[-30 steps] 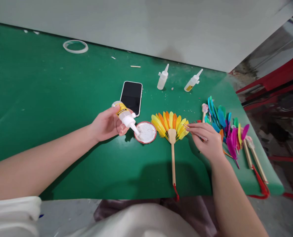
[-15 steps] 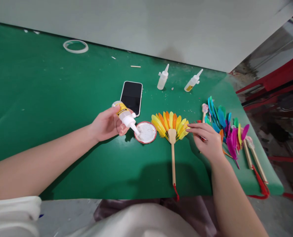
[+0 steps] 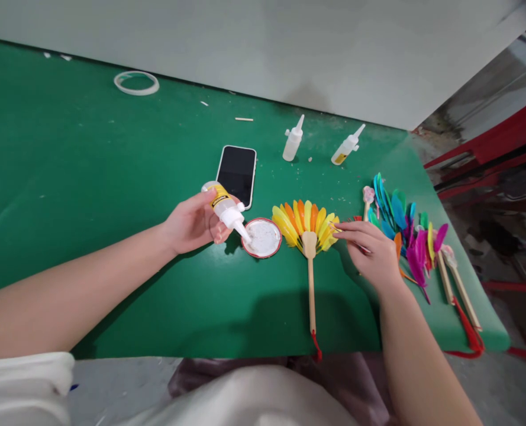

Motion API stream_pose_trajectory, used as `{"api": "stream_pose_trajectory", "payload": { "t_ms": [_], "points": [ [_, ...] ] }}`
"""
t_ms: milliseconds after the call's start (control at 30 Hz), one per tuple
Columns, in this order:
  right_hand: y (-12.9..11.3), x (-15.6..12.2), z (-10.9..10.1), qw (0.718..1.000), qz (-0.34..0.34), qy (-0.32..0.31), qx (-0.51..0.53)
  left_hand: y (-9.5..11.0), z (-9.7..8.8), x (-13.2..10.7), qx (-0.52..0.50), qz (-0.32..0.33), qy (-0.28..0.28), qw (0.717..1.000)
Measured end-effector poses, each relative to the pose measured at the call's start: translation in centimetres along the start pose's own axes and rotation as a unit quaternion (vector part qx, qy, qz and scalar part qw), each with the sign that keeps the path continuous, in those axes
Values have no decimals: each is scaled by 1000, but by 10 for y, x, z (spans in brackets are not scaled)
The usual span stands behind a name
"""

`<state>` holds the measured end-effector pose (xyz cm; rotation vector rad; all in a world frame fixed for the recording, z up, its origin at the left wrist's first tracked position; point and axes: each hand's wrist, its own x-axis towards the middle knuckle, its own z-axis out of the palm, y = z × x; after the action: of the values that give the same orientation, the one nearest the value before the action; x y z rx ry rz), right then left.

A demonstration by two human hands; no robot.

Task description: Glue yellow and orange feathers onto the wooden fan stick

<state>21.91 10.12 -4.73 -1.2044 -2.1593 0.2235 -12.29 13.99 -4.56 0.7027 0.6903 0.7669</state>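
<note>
My left hand [image 3: 196, 222] grips a clear glue bottle [image 3: 222, 201] with a yellow label, tipped so its white nozzle points down at the rim of a small round white dish [image 3: 263, 238] edged in red. Right of the dish lies a fan of yellow and orange feathers [image 3: 305, 219] on a wooden handle [image 3: 311, 284] with a red tassel. My right hand [image 3: 371, 251] is closed in a pinch at the fan's right-hand feathers. What looks like a thin pale stick [image 3: 332, 227] pokes out from its fingertips; most of it is hidden by the fingers.
Behind the dish lies a phone [image 3: 237, 174]. Two more bottles, one upright [image 3: 293, 141] and one leaning [image 3: 348, 147], stand farther back. Loose coloured feathers [image 3: 398, 210] and wooden handles [image 3: 462, 290] crowd the right side. A white ring [image 3: 136, 84] lies far left, near the wall.
</note>
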Motion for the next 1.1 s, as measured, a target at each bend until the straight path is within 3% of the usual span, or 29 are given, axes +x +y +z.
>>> {"api": "stream_pose_trajectory", "payload": {
  "t_ms": [400,933,1100],
  "points": [
    [0,0,0,1000,2,-2,18,0,0,0,-9,5,-6,1000],
    [-6,2,-3,993,72,24,89,1,4,0,-17,-4,5,1000],
    [-7,3,-3,993,76,19,90,5,7,2,-78,-21,29,996]
  ]
}}
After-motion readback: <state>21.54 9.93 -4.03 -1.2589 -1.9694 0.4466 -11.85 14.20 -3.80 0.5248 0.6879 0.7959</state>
